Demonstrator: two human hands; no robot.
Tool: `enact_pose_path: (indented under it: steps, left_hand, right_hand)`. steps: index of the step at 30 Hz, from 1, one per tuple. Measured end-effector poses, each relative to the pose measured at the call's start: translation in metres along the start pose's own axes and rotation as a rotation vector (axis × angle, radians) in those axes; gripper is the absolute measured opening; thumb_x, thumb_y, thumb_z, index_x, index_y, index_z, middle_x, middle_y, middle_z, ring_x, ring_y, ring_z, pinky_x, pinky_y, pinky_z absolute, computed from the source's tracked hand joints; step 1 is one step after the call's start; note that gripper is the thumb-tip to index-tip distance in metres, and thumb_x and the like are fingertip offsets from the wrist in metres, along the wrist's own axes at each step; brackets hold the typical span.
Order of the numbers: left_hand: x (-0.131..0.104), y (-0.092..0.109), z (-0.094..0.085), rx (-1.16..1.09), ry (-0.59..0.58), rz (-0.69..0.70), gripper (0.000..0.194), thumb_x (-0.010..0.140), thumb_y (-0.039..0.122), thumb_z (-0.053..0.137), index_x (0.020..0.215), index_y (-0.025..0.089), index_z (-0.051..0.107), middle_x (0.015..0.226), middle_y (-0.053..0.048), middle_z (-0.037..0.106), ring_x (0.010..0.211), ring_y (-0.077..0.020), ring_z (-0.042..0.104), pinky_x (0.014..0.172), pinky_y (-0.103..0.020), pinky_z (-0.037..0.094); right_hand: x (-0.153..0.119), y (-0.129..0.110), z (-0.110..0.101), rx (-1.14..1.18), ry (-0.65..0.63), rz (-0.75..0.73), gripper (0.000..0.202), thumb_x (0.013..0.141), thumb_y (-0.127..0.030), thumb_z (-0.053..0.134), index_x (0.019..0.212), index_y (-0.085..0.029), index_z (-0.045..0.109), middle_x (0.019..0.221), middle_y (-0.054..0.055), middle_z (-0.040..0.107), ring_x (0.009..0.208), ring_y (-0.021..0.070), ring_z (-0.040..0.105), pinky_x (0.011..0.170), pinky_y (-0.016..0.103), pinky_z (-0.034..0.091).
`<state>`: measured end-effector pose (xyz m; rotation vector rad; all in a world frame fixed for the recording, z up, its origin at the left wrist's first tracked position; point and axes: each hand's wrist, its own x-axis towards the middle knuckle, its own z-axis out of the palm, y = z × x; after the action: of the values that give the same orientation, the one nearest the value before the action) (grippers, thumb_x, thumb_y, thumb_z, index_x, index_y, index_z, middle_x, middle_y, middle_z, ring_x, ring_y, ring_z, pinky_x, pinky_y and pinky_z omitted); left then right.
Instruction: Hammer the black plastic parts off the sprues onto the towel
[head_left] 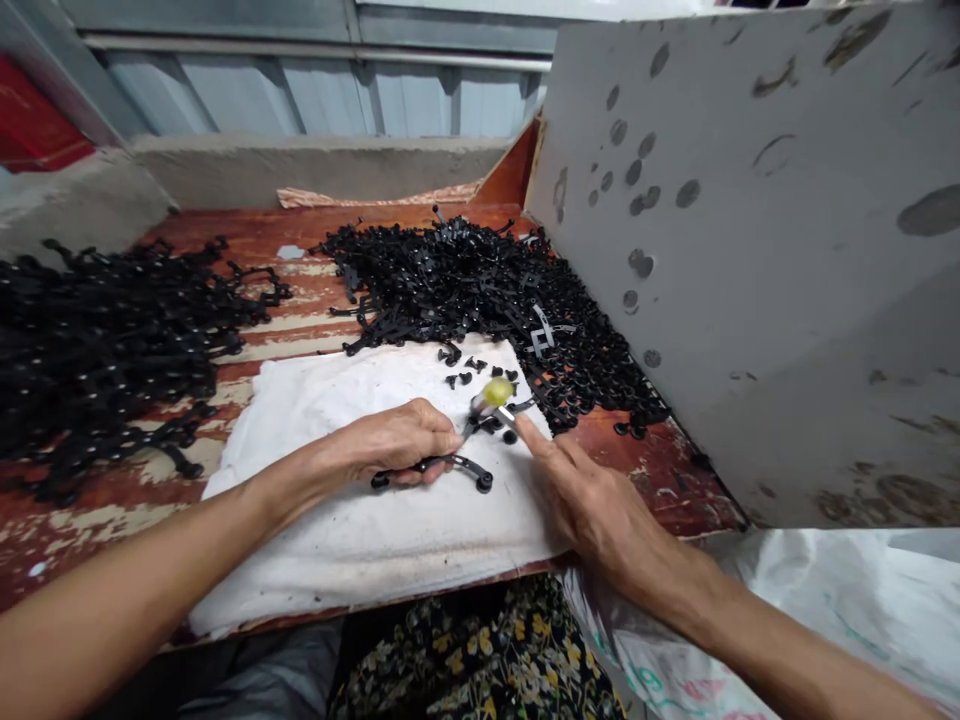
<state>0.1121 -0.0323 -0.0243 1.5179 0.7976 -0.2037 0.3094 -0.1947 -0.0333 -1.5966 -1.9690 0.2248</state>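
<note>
Over the white cloth (322, 540), my left hand (401, 440) is closed on a black curved plastic piece (471, 466) with rounded knobs at its ends. A second thin dark piece pokes out past its thumb, partly blurred. My right hand (592, 490) grips a small hammer (496, 391) with a yellow end and a pale metal shank; its handle is hidden in the fist. The hammer's head is just beyond the left fingertips, smeared by motion. Small black knobs (475, 365) lie loose on the cloth around it.
A large heap of black pieces (450, 270) covers the back of the worn red-brown table (270, 330), with a grey piece (541, 332) on it. Another heap (112, 350) lies at left. A stained grey board (720, 250) stands at right, above white plastic sacking (847, 600).
</note>
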Motion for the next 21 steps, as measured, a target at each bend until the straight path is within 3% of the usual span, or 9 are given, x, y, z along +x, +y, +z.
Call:
enact_pose_path:
  steps: [3, 6, 8, 11, 16, 19, 21]
  left_hand:
    - [-0.005, 0.003, -0.001, -0.123, 0.033, 0.005, 0.044, 0.076, 0.05, 0.068, 0.053, 0.015, 0.056, 0.037, 0.002, 0.044, 0.029, -0.0056, 0.032, 0.031, -0.019, 0.02]
    - [-0.016, 0.008, -0.011, -0.368, 0.196, -0.062, 0.026, 0.079, 0.033, 0.068, 0.064, 0.013, 0.06, 0.053, -0.002, 0.059, 0.037, -0.0087, 0.046, 0.033, -0.019, 0.031]
    - [-0.025, 0.012, -0.018, -0.511, 0.325, -0.095, 0.016, 0.081, 0.022, 0.064, 0.069, 0.012, 0.06, 0.062, -0.004, 0.064, 0.045, -0.012, 0.055, 0.037, -0.022, 0.04]
    - [-0.035, 0.013, -0.025, -0.667, 0.452, -0.09, 0.014, 0.084, 0.014, 0.059, 0.071, 0.012, 0.057, 0.063, -0.004, 0.064, 0.05, -0.015, 0.058, 0.042, -0.027, 0.048]
    - [-0.04, 0.011, -0.033, -0.764, 0.615, -0.08, 0.014, 0.084, 0.01, 0.055, 0.07, 0.013, 0.056, 0.062, -0.005, 0.062, 0.049, -0.0156, 0.057, 0.045, -0.03, 0.05]
    - [-0.063, 0.013, -0.067, -0.659, 0.826, -0.005, 0.012, 0.08, 0.01, 0.058, 0.069, 0.014, 0.055, 0.061, -0.003, 0.06, 0.049, -0.015, 0.056, 0.046, -0.028, 0.048]
    - [-0.092, 0.016, -0.103, -0.433, 1.124, 0.015, 0.009, 0.08, 0.011, 0.054, 0.071, 0.014, 0.055, 0.064, -0.004, 0.06, 0.053, -0.0143, 0.055, 0.052, -0.028, 0.048]
  right_hand:
    - [0.003, -0.001, 0.0, 0.206, 0.065, 0.164, 0.046, 0.095, -0.019, 0.041, 0.139, -0.017, 0.055, 0.099, 0.013, 0.07, 0.076, 0.0228, 0.067, 0.072, 0.039, 0.058]
    - [0.001, -0.003, 0.005, 0.513, 0.229, 0.425, 0.039, 0.094, -0.037, 0.054, 0.13, -0.025, 0.06, 0.085, 0.005, 0.067, 0.061, 0.0164, 0.06, 0.054, 0.029, 0.054]
    - [-0.002, -0.002, 0.011, 0.785, 0.287, 0.585, 0.041, 0.088, -0.045, 0.062, 0.125, -0.028, 0.06, 0.073, 0.0, 0.061, 0.048, 0.012, 0.049, 0.037, 0.022, 0.043]
    - [-0.005, 0.0, 0.019, 1.139, 0.327, 0.782, 0.048, 0.075, -0.046, 0.076, 0.117, -0.028, 0.06, 0.066, -0.005, 0.055, 0.042, 0.0085, 0.04, 0.03, 0.016, 0.033]
    - [-0.003, 0.001, 0.02, 1.252, 0.427, 0.861, 0.061, 0.058, -0.042, 0.089, 0.109, -0.027, 0.06, 0.063, -0.006, 0.056, 0.041, 0.0077, 0.04, 0.028, 0.015, 0.034]
    - [-0.001, -0.001, 0.018, 1.224, 0.402, 0.885, 0.066, 0.055, -0.047, 0.09, 0.11, -0.025, 0.059, 0.061, -0.006, 0.055, 0.04, 0.0081, 0.039, 0.026, 0.017, 0.034]
    - [-0.002, -0.002, 0.019, 1.219, 0.404, 0.892, 0.068, 0.056, -0.049, 0.089, 0.111, -0.025, 0.058, 0.062, -0.006, 0.056, 0.04, 0.0083, 0.039, 0.026, 0.017, 0.034]
